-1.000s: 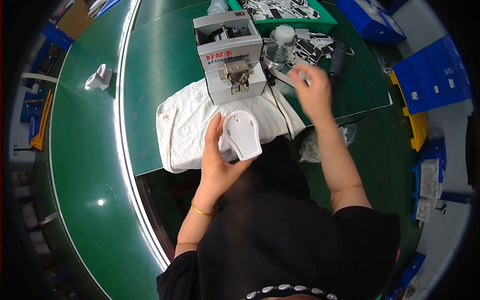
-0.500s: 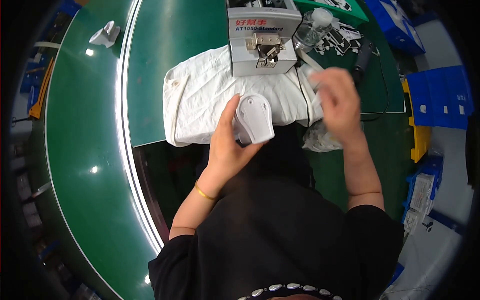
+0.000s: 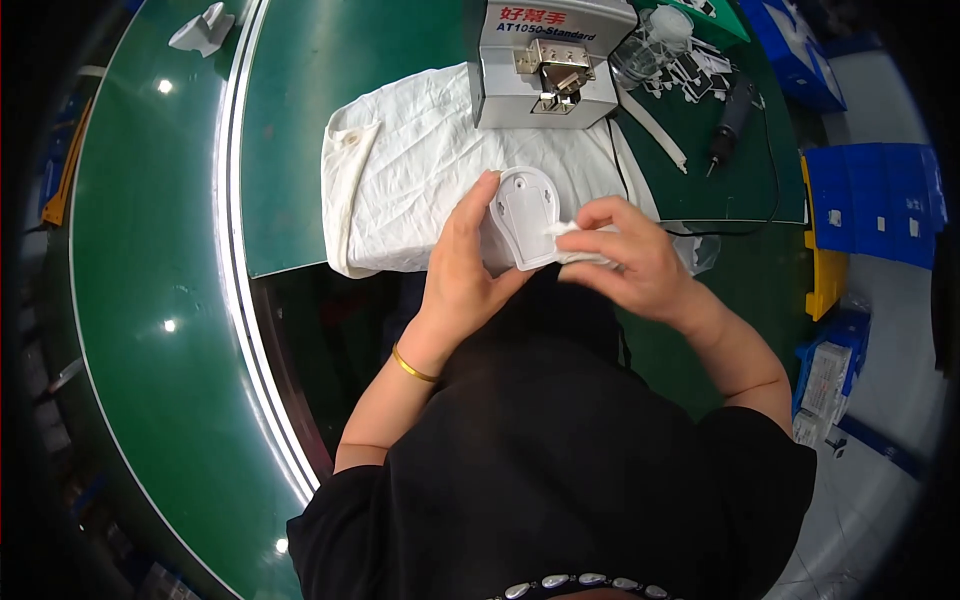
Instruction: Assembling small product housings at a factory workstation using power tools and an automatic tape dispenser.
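A white plastic housing point(image 3: 527, 215), rounded at the far end and narrowing toward me, is gripped by its edges in my left hand point(image 3: 462, 270). Its hollow side, with small holes and raised features, faces up. My right hand point(image 3: 630, 255) pinches a crumpled white cloth or tissue point(image 3: 572, 243) between thumb and fingers. That wad touches, or nearly touches, the right edge of the housing. Both hands are over the near edge of a white cloth point(image 3: 420, 180) spread on the green table.
Beyond the cloth stands a grey machine point(image 3: 545, 75) with a metal head. At right lie a dark electric screwdriver point(image 3: 735, 120) with its cord, a white strip point(image 3: 655, 130), a clear jar point(image 3: 632, 65) and several small parts. Another white plastic part point(image 3: 203, 32) sits on the green surface point(image 3: 150, 250) at far left.
My right hand has come from the table's right side to the housing, bringing the white wad. The housing has shifted slightly right and away from me in my left hand.
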The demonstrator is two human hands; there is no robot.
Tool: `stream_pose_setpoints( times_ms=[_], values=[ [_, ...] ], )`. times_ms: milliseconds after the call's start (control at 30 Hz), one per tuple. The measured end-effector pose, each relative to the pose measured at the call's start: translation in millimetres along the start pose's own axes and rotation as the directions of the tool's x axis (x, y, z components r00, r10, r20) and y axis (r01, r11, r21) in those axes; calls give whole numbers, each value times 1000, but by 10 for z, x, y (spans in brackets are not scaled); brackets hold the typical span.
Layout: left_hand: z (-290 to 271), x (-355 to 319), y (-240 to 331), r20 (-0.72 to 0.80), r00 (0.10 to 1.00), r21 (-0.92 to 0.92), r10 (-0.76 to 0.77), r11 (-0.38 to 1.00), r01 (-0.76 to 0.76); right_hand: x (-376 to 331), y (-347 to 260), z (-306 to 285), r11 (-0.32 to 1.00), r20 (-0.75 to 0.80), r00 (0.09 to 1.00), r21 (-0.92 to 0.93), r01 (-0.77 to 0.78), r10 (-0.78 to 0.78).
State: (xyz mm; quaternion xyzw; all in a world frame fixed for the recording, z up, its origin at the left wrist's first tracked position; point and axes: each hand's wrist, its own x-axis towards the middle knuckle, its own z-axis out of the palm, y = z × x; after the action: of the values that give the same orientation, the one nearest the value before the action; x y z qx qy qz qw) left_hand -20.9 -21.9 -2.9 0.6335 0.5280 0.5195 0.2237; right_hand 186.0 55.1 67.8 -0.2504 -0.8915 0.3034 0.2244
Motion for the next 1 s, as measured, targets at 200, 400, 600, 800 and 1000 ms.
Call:
stream_pose_setpoints(
  times_ms=[200,400,600,800,1000],
  values=[
    [20,-1,-11,19,998,-77,-57,995,58,-52,-202,291,963,-82,965,130,-238,249],
    [-26,37,10,8,1000,-55,-26,998,27,48,-267,430,936,-219,911,127,-329,350],
    [-22,-2,-70,50,996,-93,-79,992,83,0,-248,269,888,-25,915,251,-384,403],
    [-30,17,-24,32,998,-132,-63,989,66,24,-210,373,926,-154,920,176,-335,362],
    [-30,-7,-58,-6,1000,-26,0,1000,0,86,-265,335,939,-190,925,165,-301,330]
  ],
)
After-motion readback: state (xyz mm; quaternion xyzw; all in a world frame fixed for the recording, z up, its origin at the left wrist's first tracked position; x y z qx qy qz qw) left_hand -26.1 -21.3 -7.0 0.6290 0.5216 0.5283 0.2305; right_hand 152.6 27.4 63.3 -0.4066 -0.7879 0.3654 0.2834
